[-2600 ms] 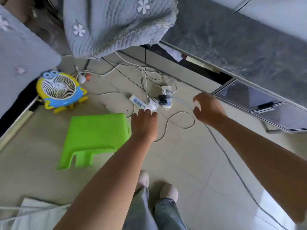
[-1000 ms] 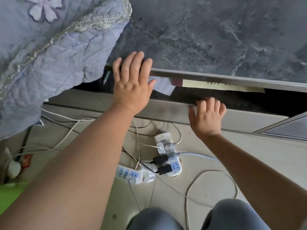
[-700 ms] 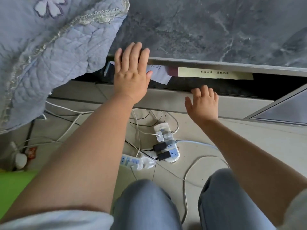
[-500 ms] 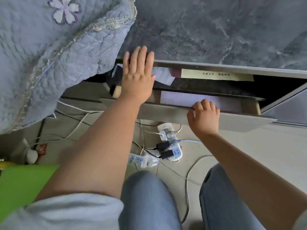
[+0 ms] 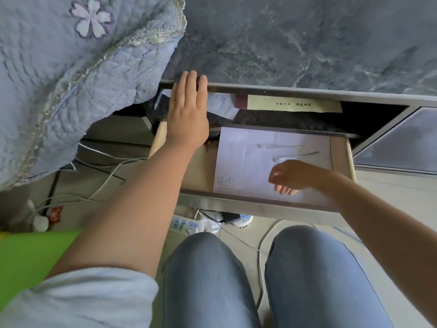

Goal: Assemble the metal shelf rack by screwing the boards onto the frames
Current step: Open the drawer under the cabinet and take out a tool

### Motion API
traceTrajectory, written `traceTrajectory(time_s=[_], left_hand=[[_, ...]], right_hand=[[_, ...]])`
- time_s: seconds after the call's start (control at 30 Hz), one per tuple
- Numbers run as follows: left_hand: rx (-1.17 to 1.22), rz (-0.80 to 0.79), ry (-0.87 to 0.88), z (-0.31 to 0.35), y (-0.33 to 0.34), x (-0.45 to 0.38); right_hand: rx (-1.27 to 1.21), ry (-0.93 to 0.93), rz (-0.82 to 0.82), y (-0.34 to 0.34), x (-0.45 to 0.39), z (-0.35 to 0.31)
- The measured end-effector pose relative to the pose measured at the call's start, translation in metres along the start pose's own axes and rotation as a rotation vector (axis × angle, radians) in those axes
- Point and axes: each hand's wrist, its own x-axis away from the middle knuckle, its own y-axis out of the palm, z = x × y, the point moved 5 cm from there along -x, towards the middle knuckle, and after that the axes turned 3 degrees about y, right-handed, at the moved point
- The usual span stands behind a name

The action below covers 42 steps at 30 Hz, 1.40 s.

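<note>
A drawer under the grey marble-topped cabinet stands pulled out toward me. White paper lines its floor, and two screwdrivers with clear handles lie on it. My left hand presses flat, fingers straight, against the cabinet's top edge. My right hand hovers inside the drawer just below the screwdrivers, fingers loosely curled, holding nothing. No shelf boards or frames are in view.
A quilted lilac cover hangs at the left. Power strips and tangled cables lie on the floor under the drawer. A green plastic stool sits at the lower left. My knees are below the drawer.
The drawer has slid far out. My right hand let go of its front edge and moved inside over the paper. My left hand stayed on the cabinet top.
</note>
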Motion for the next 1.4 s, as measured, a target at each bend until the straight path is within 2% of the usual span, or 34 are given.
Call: traceTrajectory(time_s=[0.1,0.23,0.47,0.7,0.9,1.1,1.2,1.3,1.4], left_hand=[[0.013,-0.098,-0.007,0.0,0.0,0.0],[-0.057,-0.242,-0.054,0.009,-0.002,0.002],[-0.159,-0.435,-0.064,0.012,-0.004,-0.001],[-0.127,-0.531,-0.051,0.006,-0.005,-0.004],[-0.062,-0.508,-0.063,0.006,-0.007,-0.003],[0.047,-0.484,-0.045,0.004,-0.011,-0.002],[0.063,-0.499,-0.024,0.003,-0.012,-0.002],[0.096,-0.515,-0.008,0.003,-0.015,-0.002],[0.151,-0.556,0.012,-0.006,-0.019,-0.004]], right_hand=[[0.343,-0.012,0.283,-0.009,-0.02,0.029],[0.625,0.07,0.353,-0.009,-0.042,0.055],[0.603,-0.103,0.436,-0.008,-0.078,0.023],[0.64,-0.187,0.357,0.0,-0.085,0.012],[0.583,-0.308,0.309,0.008,-0.052,0.001],[0.789,-0.415,0.189,0.009,-0.003,-0.021],[0.794,-0.462,0.13,0.015,0.021,-0.037],[0.766,-0.523,0.149,0.024,0.029,-0.057],[0.775,-0.493,0.035,0.033,0.027,-0.069]])
